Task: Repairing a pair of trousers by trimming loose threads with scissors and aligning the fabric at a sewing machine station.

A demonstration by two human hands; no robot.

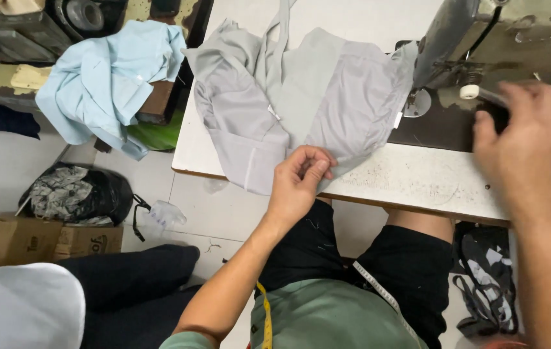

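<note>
A grey garment (pixel 288 103) lies spread on the white table (pixel 417 181), just left of the sewing machine (pixel 482 52). The left hand (pixel 298 184) pinches the garment's near edge at the table's front rim. The right hand (pixel 524 139), blurred, hovers over the machine's base, right of the garment; what it touches is unclear. A light blue cloth (pixel 107 77) lies heaped left of the table, with a black bag (pixel 78 194) on the floor below it.

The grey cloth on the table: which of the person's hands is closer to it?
Left. The left hand pinches the grey cloth at its near edge; the right hand is off to the side by the sewing machine, clear of the cloth.
</note>
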